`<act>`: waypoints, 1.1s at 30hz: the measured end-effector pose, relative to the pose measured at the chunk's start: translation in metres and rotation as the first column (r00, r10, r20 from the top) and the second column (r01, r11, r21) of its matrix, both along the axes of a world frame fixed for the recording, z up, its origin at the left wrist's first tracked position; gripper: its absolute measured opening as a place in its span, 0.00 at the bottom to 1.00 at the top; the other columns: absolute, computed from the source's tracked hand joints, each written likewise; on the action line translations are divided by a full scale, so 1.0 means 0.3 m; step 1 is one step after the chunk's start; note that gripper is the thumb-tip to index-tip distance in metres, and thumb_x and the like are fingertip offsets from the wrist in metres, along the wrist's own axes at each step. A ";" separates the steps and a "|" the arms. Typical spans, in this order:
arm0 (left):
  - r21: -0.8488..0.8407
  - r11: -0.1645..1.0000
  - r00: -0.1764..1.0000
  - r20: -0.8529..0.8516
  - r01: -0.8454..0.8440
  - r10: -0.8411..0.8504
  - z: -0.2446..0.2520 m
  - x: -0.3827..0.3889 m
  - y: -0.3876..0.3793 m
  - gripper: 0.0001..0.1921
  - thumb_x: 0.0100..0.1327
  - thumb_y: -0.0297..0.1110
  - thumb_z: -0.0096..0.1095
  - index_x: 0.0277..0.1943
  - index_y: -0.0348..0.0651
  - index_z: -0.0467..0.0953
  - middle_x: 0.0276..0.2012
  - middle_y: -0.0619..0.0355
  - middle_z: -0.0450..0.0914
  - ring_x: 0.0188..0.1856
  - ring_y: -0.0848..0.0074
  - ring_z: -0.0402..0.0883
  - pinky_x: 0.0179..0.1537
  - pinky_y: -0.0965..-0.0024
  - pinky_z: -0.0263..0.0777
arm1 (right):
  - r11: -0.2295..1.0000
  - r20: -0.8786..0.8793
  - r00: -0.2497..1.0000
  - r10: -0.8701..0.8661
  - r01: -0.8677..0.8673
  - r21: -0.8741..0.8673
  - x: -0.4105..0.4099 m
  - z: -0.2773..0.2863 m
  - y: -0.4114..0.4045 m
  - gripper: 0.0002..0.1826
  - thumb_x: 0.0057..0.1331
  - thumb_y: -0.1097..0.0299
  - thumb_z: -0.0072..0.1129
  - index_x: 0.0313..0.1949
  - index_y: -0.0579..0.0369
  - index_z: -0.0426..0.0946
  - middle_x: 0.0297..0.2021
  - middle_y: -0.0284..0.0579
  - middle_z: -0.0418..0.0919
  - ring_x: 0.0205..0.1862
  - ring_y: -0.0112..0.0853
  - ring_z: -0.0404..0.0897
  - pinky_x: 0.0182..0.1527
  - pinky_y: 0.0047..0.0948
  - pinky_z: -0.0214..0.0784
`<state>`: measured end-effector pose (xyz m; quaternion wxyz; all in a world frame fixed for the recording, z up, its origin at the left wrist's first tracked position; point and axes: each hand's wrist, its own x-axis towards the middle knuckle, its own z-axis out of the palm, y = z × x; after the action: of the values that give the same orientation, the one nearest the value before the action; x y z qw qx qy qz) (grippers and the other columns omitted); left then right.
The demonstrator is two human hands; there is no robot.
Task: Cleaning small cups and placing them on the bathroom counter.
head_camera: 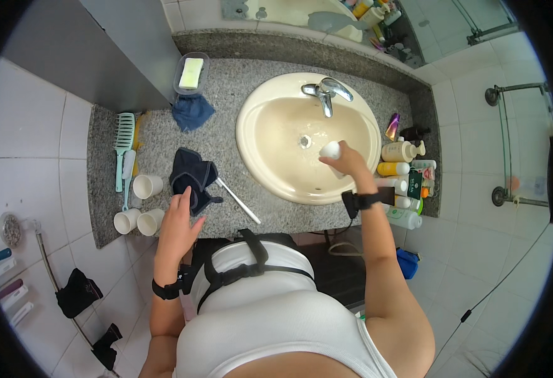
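Note:
Over the right side of the cream oval sink basin (281, 137), my right hand (349, 163) grips a small white object (330, 150), possibly a cup; its lower part is hidden by my fingers. The chrome faucet (327, 94) stands behind it at the rim. My left hand (179, 227) is spread at the counter's front edge, its fingertips by a dark blue cloth (191, 175); whether they touch it is unclear. A thin white stick-like handle (238, 201) pokes out from beside that cloth. Further back lies a smaller blue cloth (192, 112).
Three white cups (148, 186) stand at the left, near a mint hairbrush (125, 132). A clear dish (204, 75) holds a pale yellow bar or sponge (191, 73). Pump bottles and tubes (396, 152) crowd the right end of the granite counter (229, 71). A grey panel rises at the back left.

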<state>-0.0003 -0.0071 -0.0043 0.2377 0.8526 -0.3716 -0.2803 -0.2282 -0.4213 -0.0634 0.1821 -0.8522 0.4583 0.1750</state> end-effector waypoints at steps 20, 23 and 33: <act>0.107 0.990 0.996 0.035 -0.091 0.088 -0.035 0.021 -0.024 0.36 0.61 0.31 0.69 0.70 0.33 0.61 0.56 0.40 0.71 0.56 0.46 0.75 0.54 0.55 0.72 | 0.895 0.202 0.916 -0.347 0.388 -0.222 0.117 -0.630 -0.133 0.47 0.52 0.49 0.72 0.67 0.56 0.62 0.57 0.56 0.70 0.59 0.48 0.74 0.57 0.46 0.71; 0.132 0.988 0.997 0.026 -0.079 0.076 -0.042 0.027 -0.053 0.36 0.61 0.31 0.69 0.70 0.34 0.60 0.57 0.41 0.71 0.56 0.46 0.75 0.54 0.55 0.73 | 0.893 0.267 0.914 -0.305 0.372 -0.254 0.125 -0.636 -0.092 0.48 0.52 0.55 0.73 0.69 0.59 0.60 0.52 0.56 0.71 0.55 0.50 0.74 0.54 0.47 0.72; 0.159 0.987 0.999 0.015 -0.032 0.030 -0.060 0.038 -0.097 0.36 0.61 0.32 0.69 0.70 0.35 0.61 0.58 0.41 0.71 0.55 0.46 0.76 0.53 0.55 0.74 | 0.929 0.414 0.878 -0.240 0.332 -0.165 0.074 -0.764 -0.113 0.62 0.49 0.53 0.77 0.75 0.61 0.46 0.55 0.63 0.73 0.57 0.52 0.75 0.56 0.43 0.72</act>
<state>0.0110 -0.0361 -0.0222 0.1708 0.8762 -0.3363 -0.3001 -0.2060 -0.4551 -0.2927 0.1927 -0.8074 0.5518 -0.0802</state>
